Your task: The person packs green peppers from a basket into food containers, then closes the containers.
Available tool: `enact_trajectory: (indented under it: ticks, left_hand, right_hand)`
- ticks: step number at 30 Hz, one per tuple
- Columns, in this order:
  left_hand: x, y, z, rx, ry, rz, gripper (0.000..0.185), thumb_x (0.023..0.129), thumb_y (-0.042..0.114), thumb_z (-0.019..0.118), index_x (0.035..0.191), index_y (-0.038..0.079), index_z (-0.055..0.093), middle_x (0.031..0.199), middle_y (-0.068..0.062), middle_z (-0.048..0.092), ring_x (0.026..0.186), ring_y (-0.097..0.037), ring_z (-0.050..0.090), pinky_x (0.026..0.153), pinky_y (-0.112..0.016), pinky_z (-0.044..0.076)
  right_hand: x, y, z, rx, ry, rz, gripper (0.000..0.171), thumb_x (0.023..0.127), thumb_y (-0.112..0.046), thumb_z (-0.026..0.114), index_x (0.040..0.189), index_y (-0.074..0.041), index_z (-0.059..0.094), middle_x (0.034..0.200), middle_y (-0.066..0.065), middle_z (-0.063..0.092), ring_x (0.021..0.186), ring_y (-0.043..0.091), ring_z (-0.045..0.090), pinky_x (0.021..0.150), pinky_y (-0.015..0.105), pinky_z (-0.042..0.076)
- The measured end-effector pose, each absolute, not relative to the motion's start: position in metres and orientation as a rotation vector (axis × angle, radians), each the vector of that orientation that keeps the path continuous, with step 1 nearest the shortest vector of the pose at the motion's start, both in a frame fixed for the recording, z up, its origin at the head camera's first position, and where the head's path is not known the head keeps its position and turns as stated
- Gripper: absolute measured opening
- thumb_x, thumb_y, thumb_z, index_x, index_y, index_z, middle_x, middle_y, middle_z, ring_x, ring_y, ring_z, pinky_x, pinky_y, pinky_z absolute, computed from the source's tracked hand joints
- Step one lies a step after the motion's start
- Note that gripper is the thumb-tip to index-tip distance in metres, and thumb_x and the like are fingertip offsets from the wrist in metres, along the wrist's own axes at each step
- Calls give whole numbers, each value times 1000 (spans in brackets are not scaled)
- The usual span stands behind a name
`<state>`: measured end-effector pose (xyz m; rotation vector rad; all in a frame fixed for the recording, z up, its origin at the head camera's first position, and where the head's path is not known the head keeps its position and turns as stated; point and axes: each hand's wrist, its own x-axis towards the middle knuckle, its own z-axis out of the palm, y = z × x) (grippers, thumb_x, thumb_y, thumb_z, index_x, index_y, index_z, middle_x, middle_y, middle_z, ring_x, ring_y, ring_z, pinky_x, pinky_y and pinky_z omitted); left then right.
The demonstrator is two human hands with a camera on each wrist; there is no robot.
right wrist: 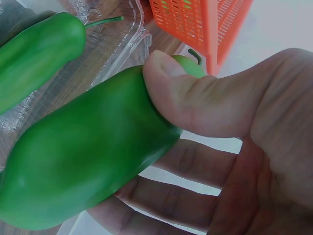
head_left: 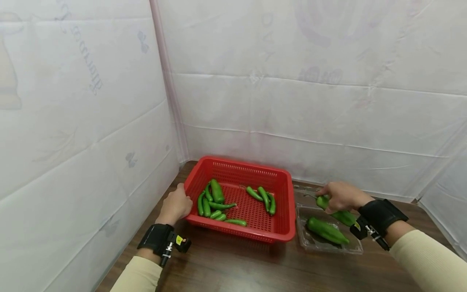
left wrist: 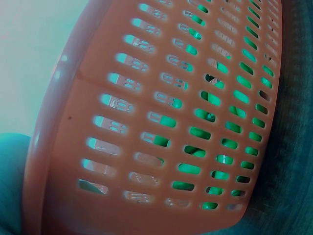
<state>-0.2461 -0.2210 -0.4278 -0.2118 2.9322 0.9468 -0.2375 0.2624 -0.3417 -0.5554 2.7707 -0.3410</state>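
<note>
My left hand (head_left: 176, 205) grips the left edge of a red plastic basket (head_left: 242, 231); the left wrist view shows the basket's slotted wall (left wrist: 161, 132) up close. Inside, a larger green pepper (head_left: 217, 192) lies among several slim green chili peppers (head_left: 206, 207) on the left, and more chili peppers (head_left: 263, 198) lie on the right. My right hand (head_left: 344, 196) holds a big green pepper (right wrist: 93, 142) near its stem end, thumb on top and fingers beneath, over a clear plastic tray (head_left: 306, 245). Another big green pepper (head_left: 326, 230) lies in that tray.
The basket and the tray stand side by side on a brown wooden table (head_left: 233, 271). White cloth-like walls (head_left: 310, 113) rise behind the table and along its left and right sides.
</note>
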Motion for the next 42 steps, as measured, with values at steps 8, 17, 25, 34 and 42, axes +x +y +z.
enact_trajectory:
  ticks: [8,17,25,34,42]
  left_hand:
    - [-245,-220,-426,-225,2936,923,49,101,13,52,144,-8,39,116,-31,67,90,-35,68,69,-42,53]
    - [-246,-219,-423,-219,2945,922,49,101,13,53,143,-9,40,113,-31,67,86,-34,67,67,-41,52]
    - [-244,-220,-422,-218,2940,926,49,100,12,54,143,-8,40,114,-31,67,88,-34,67,68,-43,53]
    - [-245,-220,-425,-207,2952,930,49,101,12,54,143,-9,39,115,-31,68,89,-34,68,70,-44,54]
    - [-244,-221,-427,-218,2943,934,50,101,12,54,144,-9,39,115,-31,68,89,-34,68,71,-46,55]
  right_hand:
    - [-237,266,-347,-526,2776,-318,54,79,-2,83,132,0,69,143,34,58,97,33,67,66,33,42]
    - [-235,270,-353,-504,2746,-402,54,82,-1,81,134,1,67,122,21,67,56,12,29,57,31,33]
    - [-232,268,-357,-512,2793,-370,54,76,-2,85,128,-3,72,129,25,69,76,25,59,64,34,43]
    - [-230,263,-366,-407,2814,-322,56,74,-3,87,128,-5,72,101,10,68,65,17,43,64,35,39]
    - [-229,261,-369,-371,2840,-266,51,74,-6,89,122,-3,73,112,16,73,96,31,68,75,46,57]
